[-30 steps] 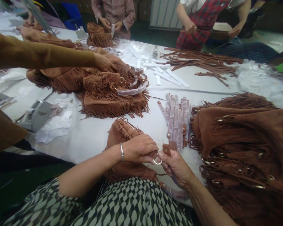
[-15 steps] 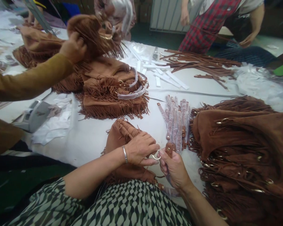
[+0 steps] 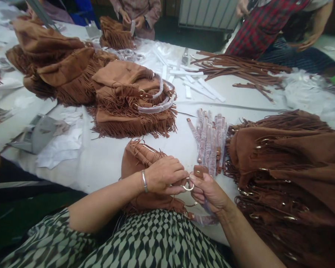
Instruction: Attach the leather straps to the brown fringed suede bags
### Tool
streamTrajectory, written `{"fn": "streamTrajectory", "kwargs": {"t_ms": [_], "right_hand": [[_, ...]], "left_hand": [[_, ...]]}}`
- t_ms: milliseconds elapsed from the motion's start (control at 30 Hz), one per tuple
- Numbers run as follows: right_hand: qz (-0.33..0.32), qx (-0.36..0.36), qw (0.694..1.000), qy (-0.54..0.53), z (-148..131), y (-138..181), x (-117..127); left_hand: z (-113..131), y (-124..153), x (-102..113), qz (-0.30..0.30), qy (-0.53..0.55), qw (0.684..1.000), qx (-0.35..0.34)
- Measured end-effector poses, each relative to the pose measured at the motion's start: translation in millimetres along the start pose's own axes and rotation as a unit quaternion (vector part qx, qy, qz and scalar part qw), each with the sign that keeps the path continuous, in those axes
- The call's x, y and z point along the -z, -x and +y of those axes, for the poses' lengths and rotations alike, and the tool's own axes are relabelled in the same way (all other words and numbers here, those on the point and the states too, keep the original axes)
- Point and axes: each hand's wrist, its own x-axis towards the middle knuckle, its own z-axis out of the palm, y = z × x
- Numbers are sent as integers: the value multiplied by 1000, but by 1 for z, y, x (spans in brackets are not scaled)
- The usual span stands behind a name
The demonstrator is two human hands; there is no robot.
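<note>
I log: left hand (image 3: 167,175), grip pinching brown fringed suede bag (image 3: 130,163) beside shiny curved metal ring (image 3: 188,190); right hand (image 3: 209,191), grip clasping flat brown leather strap (image 3: 200,171).

Soft, diffuse light brightens the white table (image 3: 100,160), while the floor (image 3: 5,212) at lower left is nearly black. The metal ring (image 3: 188,189) catches a small glint. Slight haze softens detail; edges look stretched.
</note>
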Motion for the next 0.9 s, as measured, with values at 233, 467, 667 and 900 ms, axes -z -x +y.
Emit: {"fn": "streamTrajectory", "kwargs": {"t_ms": [233, 467, 667, 900], "right_hand": [[19, 103, 993, -60, 18, 6, -9], [-41, 48, 997, -38, 4, 9, 1], [-71, 36, 996, -50, -5, 6, 0], [-1, 151, 982, -113, 20, 1, -14]], "left_hand": [[9, -1, -1, 85, -20, 992, 89], [19, -7, -4, 94, 53, 988, 108], [21, -5, -1, 162, 115, 969, 146], [30, -2, -7, 229, 178, 920, 264]]}}
